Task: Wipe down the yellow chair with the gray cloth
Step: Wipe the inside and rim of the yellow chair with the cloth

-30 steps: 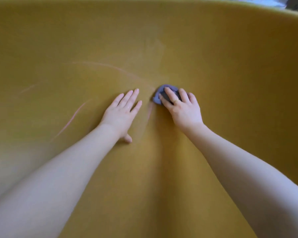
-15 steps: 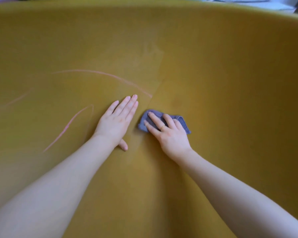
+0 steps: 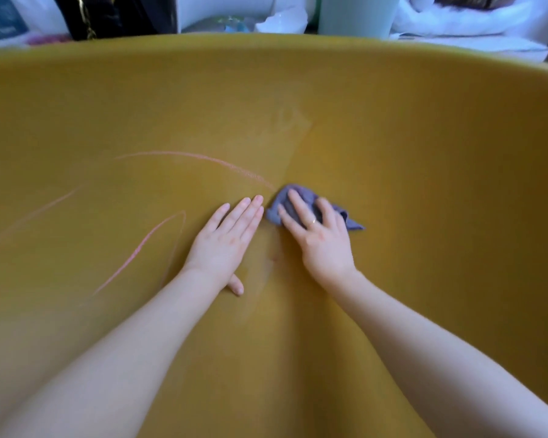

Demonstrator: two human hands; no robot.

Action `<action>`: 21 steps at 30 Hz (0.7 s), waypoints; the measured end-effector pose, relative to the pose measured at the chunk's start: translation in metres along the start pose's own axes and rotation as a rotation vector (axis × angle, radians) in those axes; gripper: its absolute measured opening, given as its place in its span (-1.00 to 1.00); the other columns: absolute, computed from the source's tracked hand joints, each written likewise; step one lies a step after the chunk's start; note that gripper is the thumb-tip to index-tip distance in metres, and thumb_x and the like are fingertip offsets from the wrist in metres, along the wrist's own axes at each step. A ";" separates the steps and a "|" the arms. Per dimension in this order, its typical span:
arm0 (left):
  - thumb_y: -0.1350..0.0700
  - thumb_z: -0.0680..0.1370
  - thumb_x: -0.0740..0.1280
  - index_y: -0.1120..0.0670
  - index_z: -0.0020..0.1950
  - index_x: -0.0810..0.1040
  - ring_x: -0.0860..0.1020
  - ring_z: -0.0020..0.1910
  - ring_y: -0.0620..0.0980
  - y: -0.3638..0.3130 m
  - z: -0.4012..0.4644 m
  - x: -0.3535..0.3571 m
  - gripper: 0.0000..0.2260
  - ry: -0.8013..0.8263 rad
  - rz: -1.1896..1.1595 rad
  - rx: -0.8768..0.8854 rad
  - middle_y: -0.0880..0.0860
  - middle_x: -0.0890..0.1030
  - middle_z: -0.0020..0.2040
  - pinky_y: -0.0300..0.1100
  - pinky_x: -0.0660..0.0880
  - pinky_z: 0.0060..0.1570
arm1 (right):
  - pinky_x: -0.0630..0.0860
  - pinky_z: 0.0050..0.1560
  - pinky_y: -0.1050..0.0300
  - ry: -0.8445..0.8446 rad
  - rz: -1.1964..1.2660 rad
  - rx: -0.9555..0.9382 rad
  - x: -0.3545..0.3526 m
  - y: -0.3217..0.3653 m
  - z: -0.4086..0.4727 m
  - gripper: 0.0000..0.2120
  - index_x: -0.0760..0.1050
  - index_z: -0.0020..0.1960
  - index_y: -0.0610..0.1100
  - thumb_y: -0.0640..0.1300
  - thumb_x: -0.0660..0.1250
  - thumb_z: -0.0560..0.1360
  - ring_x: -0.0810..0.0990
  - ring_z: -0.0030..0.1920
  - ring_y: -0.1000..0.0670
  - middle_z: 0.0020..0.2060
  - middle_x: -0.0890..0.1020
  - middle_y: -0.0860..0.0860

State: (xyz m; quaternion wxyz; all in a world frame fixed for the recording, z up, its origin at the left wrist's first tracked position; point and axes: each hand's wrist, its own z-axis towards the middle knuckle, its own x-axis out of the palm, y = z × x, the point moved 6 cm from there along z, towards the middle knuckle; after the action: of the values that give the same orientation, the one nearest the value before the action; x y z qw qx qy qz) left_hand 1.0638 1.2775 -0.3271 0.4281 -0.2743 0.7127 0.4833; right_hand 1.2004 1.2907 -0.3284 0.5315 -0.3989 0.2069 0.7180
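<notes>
1. Right hand (image 3: 325, 238) presses the gray cloth (image 3: 301, 197) flat against the yellow chair (image 3: 424, 153), fingers spread over the bunched cloth; the grip looks like a light curl, cloth at centre frame.
2. Left hand (image 3: 227, 237) lies flat and straight-fingered on the chair just at 9 o'clock of the cloth, holding nothing.
3. Progress: a damp-looking streak (image 3: 293, 128) runs up toward 12 o'clock, so the middle seems wiped.
4. Left to do: pink marks (image 3: 203, 159) curve away at 10 o'clock, and another pink line (image 3: 146, 245) sits at 9 o'clock, both untouched.
5. Beyond the rim at 12 o'clock: a pale bin (image 3: 358, 14), white bedding (image 3: 472, 17). Nothing blocks the wipe.
</notes>
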 end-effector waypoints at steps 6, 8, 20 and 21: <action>-0.25 0.33 0.42 0.23 0.47 -0.39 -0.29 0.50 0.06 0.008 -0.003 -0.027 0.17 -0.059 -0.055 -0.054 0.14 -0.38 0.50 -0.09 -0.28 0.44 | 0.54 -0.11 0.04 0.016 -0.070 -0.033 -0.016 -0.020 0.016 -0.51 0.53 0.23 0.00 -0.19 0.05 0.39 0.55 0.03 -0.21 0.28 0.51 0.00; -0.24 0.34 0.41 0.24 0.47 -0.38 -0.27 0.51 0.09 0.024 0.003 -0.046 0.16 -0.134 -0.010 -0.098 0.16 -0.37 0.50 -0.07 -0.27 0.44 | 0.51 -0.08 0.03 -0.077 -0.074 0.159 -0.031 -0.046 0.045 -0.50 0.48 0.28 -0.03 -0.24 0.07 0.40 0.40 0.10 -0.20 0.32 0.48 -0.02; -0.27 0.26 0.45 0.25 0.45 -0.41 -0.23 0.51 0.16 0.097 0.021 -0.056 0.24 -0.253 -0.015 -0.347 0.21 -0.32 0.50 -0.02 -0.23 0.45 | 0.50 -0.01 -0.02 -0.284 0.142 0.325 -0.038 0.016 0.119 -0.44 0.43 0.33 -0.14 -0.32 0.03 0.36 0.42 0.07 -0.24 0.34 0.43 -0.12; -0.26 0.26 0.45 0.26 0.43 -0.42 -0.22 0.51 0.14 0.098 0.019 -0.054 0.24 -0.276 -0.026 -0.345 0.20 -0.30 0.51 -0.04 -0.22 0.45 | 0.50 0.02 -0.04 -0.253 0.177 0.251 -0.033 0.033 0.115 -0.46 0.44 0.32 -0.12 -0.29 0.04 0.38 0.45 0.09 -0.26 0.34 0.44 -0.10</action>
State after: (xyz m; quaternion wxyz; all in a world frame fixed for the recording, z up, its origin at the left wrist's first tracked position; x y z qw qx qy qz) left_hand 1.0176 1.3315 -0.2382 0.4746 -0.2841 0.5505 0.6253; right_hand 1.1326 1.3424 -0.2381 0.5338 -0.2162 0.2605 0.7749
